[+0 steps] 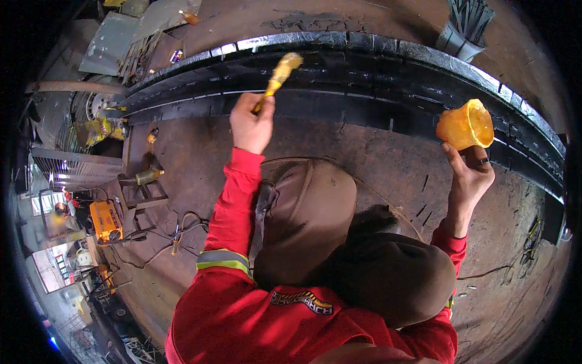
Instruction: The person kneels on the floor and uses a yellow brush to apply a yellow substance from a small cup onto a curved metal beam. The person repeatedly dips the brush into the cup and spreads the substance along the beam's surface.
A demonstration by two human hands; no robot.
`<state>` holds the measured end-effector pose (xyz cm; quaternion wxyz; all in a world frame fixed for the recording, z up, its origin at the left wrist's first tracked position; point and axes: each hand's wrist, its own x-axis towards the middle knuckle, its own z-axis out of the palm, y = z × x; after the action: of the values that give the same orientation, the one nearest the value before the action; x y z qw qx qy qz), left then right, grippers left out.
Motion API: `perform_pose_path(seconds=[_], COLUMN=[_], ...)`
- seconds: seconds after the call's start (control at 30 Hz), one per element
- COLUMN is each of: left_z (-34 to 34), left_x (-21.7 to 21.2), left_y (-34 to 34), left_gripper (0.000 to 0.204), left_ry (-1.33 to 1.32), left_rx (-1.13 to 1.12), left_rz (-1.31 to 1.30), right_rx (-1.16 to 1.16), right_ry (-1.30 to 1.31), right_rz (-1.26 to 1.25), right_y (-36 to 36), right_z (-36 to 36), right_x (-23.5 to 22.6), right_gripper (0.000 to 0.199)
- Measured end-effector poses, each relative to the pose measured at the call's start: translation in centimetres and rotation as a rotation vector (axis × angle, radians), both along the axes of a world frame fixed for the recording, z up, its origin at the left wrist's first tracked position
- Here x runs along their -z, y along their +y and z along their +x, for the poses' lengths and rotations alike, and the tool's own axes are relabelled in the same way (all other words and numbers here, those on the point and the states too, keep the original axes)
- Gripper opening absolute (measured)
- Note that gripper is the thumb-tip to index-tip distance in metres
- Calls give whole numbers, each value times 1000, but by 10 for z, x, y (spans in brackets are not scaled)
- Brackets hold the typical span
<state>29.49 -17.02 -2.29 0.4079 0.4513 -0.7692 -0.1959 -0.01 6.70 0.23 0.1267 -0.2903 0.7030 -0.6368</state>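
My left hand (pixel 251 126) is closed round the handle of a yellow brush (pixel 280 76), whose thick head points up and away over a long black metal beam (pixel 357 79). The brush head is slightly blurred, and I cannot tell whether it touches the beam. At the right, my right hand (pixel 471 176) holds a yellow-orange cup (pixel 464 126) from below. The cup is tilted with its mouth toward the right, and its wall looks smeared. What lies deep inside it is hard to make out.
The beam curves across the far side. Beyond it stands a bucket (pixel 461 43) of dark metal strips. At the left are a small metal stool (pixel 142 197) with a bottle (pixel 148 176), an orange machine (pixel 106 221) and cables (pixel 182 233). Thin dark scraps lie on the brown floor (pixel 400 158).
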Motion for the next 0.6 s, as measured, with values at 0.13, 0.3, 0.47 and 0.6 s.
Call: perform_pose_path(seconds=[0.13,0.3,0.47,0.6], left_z=[33,-2,-42,-53], left_x=[12,7,4,-1], left_y=[-9,13,27,31], left_gripper=[14,14,14,12], left_ry=[140,-61,35,53], left_rx=[-281,-269,-43,39], left_rz=[108,-150,11,180], right_rx=[-2,-21,-21,-15], right_ry=[3,-1,-35,-33], right_rz=[22,23,51,16], right_y=[0,0,1,3], right_z=[1,3,8,5], right_x=[1,5,-1,2], right_gripper=[45,44,43,43])
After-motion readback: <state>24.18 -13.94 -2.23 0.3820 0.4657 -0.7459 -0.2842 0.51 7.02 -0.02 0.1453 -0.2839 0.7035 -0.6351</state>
